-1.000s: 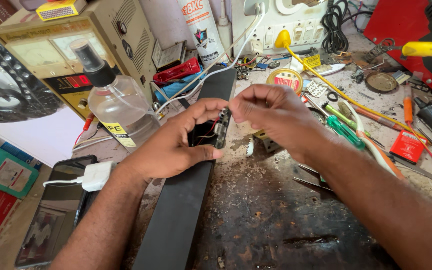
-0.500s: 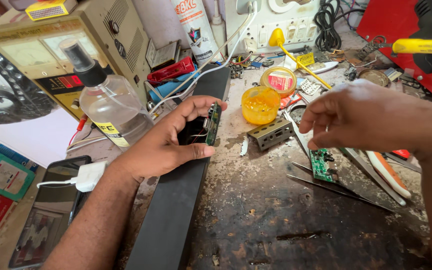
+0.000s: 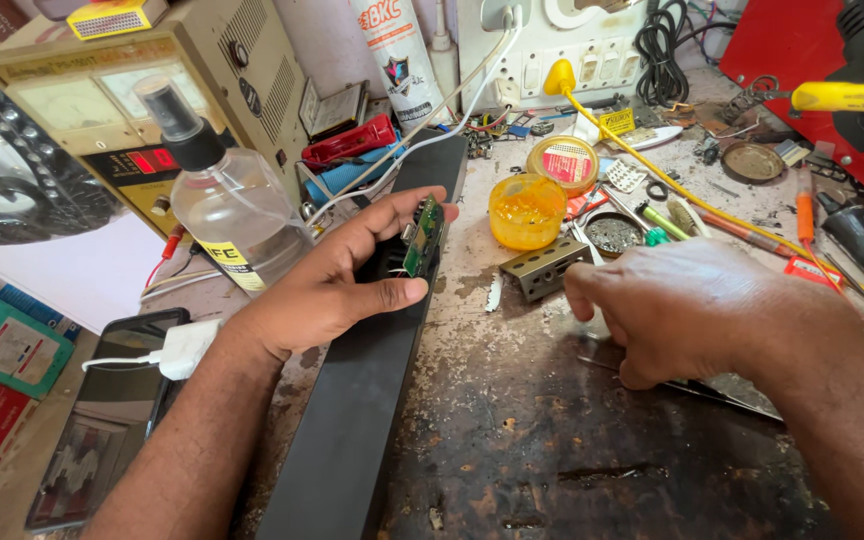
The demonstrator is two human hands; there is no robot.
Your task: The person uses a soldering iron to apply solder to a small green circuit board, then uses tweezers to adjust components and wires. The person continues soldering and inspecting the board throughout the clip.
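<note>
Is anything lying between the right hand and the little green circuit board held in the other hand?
Nothing visible blocks it. The left hand holds the green circuit board over the long black bar; only bare worn benchtop separates it from the right hand.

Matt black plastic soundbar [image 3: 352, 430]; glossy clear plastic spray bottle [image 3: 227, 210]; rough, stained, pitted counter [image 3: 552, 440]; translucent orange plastic jar [image 3: 526, 210].

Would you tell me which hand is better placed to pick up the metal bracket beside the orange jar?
Right. The right hand is free and lies close beside the metal bracket; the left hand is gripping the green circuit board.
</note>
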